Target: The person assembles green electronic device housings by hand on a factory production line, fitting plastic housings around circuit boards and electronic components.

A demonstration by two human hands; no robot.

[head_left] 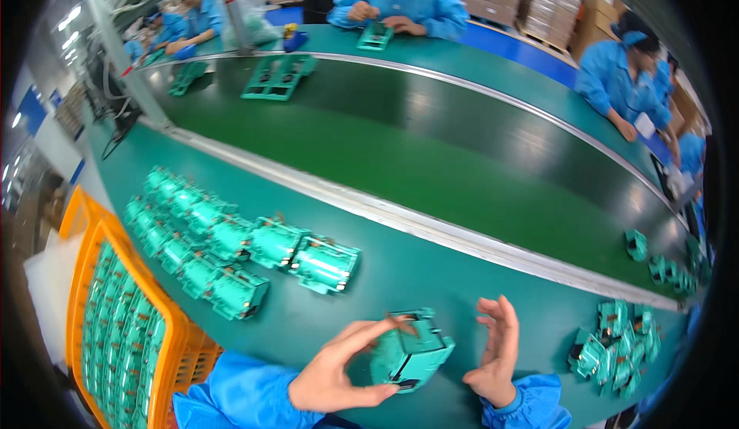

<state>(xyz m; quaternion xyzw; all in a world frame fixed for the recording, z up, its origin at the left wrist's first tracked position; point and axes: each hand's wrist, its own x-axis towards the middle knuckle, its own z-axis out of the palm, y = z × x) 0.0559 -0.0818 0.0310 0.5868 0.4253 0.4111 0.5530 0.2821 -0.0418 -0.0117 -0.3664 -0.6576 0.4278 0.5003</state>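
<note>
Head view: left hand [339, 371] grasps green housing [410, 350]; right hand [496, 352] released, just beside.

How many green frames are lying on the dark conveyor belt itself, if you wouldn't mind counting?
2. A wide double frame lies at the belt's far side, and a narrower frame sits to its left. Others may be hidden beyond the picture's edge.

Left hand [342, 367] grips green part [410, 350]; right hand [496, 348] open.
</note>
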